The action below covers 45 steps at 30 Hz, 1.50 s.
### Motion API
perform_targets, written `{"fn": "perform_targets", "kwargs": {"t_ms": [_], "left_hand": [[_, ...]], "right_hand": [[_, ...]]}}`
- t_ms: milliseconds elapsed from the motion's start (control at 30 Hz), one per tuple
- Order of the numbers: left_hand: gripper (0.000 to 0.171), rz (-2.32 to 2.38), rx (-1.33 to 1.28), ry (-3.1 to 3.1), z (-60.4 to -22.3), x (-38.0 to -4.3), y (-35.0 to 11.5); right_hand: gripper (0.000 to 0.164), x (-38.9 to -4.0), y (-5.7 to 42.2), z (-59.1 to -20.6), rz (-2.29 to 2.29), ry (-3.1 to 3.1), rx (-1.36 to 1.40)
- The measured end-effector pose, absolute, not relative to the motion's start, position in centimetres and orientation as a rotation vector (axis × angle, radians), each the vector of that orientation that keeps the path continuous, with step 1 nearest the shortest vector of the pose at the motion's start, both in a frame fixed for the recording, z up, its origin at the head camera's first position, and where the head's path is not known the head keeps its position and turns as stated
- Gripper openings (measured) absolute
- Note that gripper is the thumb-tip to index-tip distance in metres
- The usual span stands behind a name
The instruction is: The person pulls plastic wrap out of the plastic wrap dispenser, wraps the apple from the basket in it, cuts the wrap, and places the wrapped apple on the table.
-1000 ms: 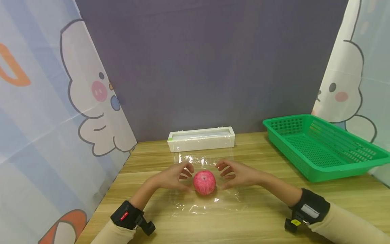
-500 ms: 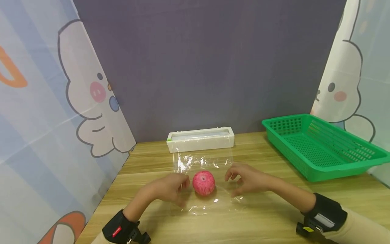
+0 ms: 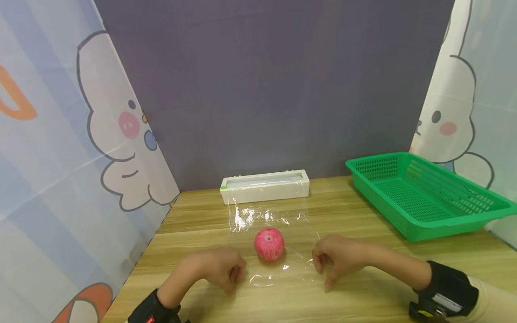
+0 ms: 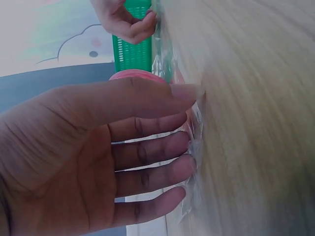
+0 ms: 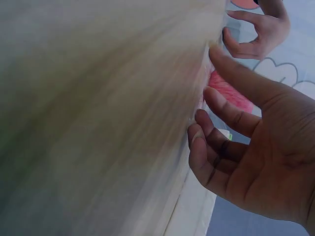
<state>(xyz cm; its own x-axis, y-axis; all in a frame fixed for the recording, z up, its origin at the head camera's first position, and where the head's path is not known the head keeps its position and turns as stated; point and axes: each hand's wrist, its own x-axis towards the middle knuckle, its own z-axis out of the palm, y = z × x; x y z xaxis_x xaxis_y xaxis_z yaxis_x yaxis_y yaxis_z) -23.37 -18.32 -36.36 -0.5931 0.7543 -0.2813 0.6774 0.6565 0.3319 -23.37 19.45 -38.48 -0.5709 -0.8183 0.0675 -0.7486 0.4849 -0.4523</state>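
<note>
Left hand (image 3: pixel 221 268) and right hand (image 3: pixel 343 256) slid lower in frame since earlier, loosely spread, no pinch on the film (image 3: pixel 268 217) visible. Apple (image 3: pixel 269 244)'s lower center, up-frame between them, nearer the left.

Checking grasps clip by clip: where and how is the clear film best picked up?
Likely pinch the film at its near corners, from the near side: it is thin and low, its far end reaches the white box, and the red fruit sits on it.

Blk wristbands (image 3: pixel 451 283), beige R slv (image 3: pixel 490 304)
</note>
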Motion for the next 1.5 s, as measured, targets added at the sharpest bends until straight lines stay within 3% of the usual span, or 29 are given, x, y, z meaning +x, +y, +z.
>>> {"fn": "perform_targets", "kwargs": {"t_ms": [367,933,1500], "left_hand": [[0.033,0.229,1.065,2.486,-36.9,-23.2,-18.1],[0.030,0.265,1.203,2.487,-36.4,-23.6,-18.6],[0.025,0.454,1.287,2.514,-33.2,-25.7,-20.5]], "right_hand": [[0.015,-23.4,19.9,-39.5,-0.754,2.445,-1.457],[0.013,-23.6,20.3,-38.9,-0.764,2.409,-1.530],[0.017,-24.7,20.4,-35.8,-0.747,2.571,-1.466]]}}
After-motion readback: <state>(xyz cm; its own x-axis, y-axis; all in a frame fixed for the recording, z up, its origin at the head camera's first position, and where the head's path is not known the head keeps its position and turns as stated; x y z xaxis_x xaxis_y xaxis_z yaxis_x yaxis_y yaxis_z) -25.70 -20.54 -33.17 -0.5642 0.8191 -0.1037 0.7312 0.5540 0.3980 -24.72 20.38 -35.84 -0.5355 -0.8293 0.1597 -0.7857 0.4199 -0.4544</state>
